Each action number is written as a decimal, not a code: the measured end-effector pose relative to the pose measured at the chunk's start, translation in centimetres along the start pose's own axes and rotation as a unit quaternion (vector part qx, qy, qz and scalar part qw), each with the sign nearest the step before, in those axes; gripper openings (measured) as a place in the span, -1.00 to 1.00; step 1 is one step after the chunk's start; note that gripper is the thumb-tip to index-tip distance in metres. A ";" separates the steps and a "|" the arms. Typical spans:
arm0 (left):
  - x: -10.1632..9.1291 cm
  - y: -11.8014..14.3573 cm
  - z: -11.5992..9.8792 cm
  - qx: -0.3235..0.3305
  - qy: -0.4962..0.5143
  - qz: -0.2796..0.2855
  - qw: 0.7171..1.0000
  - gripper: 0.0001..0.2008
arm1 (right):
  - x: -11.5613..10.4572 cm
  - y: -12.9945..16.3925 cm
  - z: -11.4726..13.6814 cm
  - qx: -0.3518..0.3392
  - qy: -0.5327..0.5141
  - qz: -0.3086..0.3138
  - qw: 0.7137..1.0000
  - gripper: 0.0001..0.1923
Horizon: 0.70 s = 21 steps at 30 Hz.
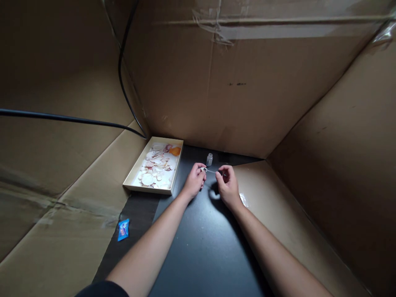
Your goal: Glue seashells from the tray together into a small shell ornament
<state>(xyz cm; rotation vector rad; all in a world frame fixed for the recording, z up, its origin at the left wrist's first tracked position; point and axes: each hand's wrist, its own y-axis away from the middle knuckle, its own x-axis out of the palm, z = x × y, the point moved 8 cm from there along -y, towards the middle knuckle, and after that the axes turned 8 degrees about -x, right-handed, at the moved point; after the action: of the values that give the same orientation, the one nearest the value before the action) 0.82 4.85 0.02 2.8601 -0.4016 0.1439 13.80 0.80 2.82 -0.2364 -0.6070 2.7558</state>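
Over the dark tabletop [204,243], my left hand [194,180] is closed, pinching a small white shell [203,169] between thumb and fingers. My right hand [228,185] is closed round the dark end of a thin applicator stick [211,171]. The stick's pale shaft points left, and its tip meets or nearly meets the shell; I cannot tell which. Just beyond my hands stands a small clear bottle [209,159], upright, with no cap visible on it. To the left lies a shallow box [131,186] of many shells [154,165], mostly white, with one orange shell [175,151] in its far corner.
A blue wrapped packet [123,229] lies at the left table edge. Partly behind my right wrist is a shiny clear wrapper [243,200], beside a cardboard sheet [272,198]. Cardboard walls [216,103] enclose the table. Black cables [77,120] hang at the left.
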 end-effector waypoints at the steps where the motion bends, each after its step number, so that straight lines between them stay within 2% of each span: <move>1: 0.0 0.0 0.0 0.000 -0.001 0.000 1.000 -0.81 | 0.1 0.0 -0.1 0.006 -0.001 0.004 1.000 -0.80; 16: -0.1 -0.1 -0.1 0.025 0.000 -0.016 1.000 -0.83 | -0.1 0.0 -0.2 0.008 0.004 0.003 1.000 -0.80; 21: 0.0 -0.2 0.0 0.025 0.002 -0.006 1.000 -0.83 | -0.2 0.0 -0.2 0.005 0.009 -0.005 1.000 -0.80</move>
<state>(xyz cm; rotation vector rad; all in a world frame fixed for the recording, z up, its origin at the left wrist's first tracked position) 0.84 5.02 -0.03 2.9097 -0.3854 0.1602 14.02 0.83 2.67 -0.2553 -0.5888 2.7429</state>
